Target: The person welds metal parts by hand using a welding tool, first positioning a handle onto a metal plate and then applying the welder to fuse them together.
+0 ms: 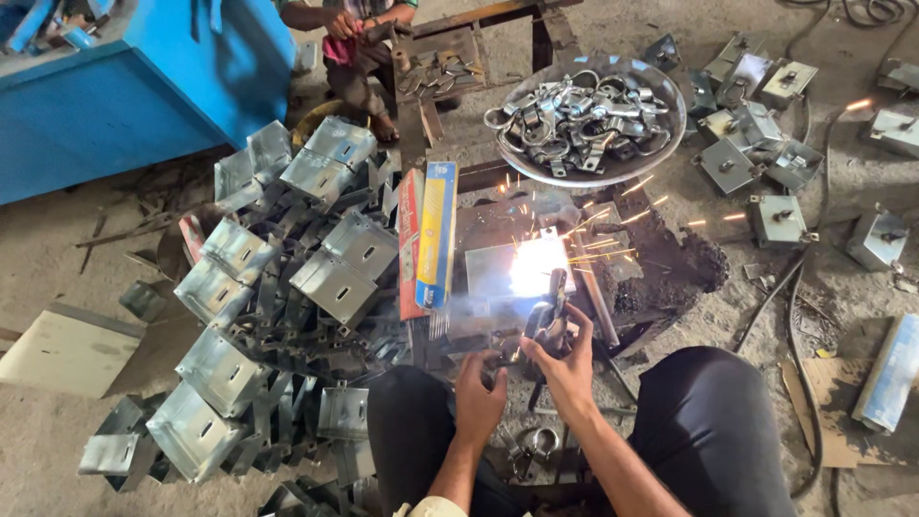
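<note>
Dark welding rod holder [553, 304], long and pointing away, gripped in right hand [565, 369]; tip on flat grey metal plate [493, 268], straight ahead. Left hand [479, 394] beside, grip unclear.

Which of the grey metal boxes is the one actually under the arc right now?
The metal box just ahead of the right hand, lit by the white glare and sparks. The others lie unlit in the left heap and upper right scatter.
</note>
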